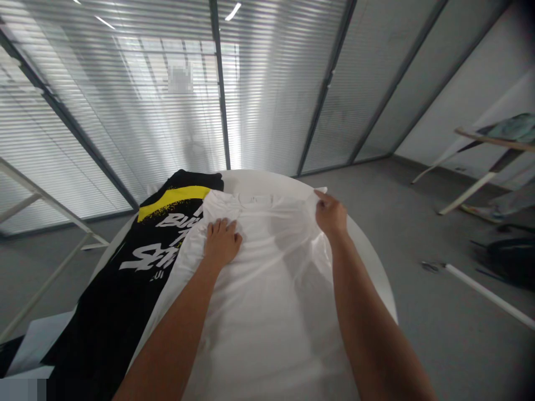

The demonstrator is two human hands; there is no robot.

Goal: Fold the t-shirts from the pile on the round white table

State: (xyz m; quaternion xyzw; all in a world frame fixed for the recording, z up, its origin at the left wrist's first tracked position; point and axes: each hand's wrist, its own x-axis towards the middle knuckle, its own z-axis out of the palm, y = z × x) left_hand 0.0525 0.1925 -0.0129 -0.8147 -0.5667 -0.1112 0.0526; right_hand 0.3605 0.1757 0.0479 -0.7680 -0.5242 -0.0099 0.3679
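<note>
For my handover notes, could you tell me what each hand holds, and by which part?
The right hand pinches the white T-shirt at its right shoulder edge; the left hand only presses flat on it, holding nothing.

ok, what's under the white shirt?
The white shirt lies on the round white table and overlaps the black shirt's right edge. Anything else beneath is covered. Left hand presses it; right hand pinches its sleeve.
</note>
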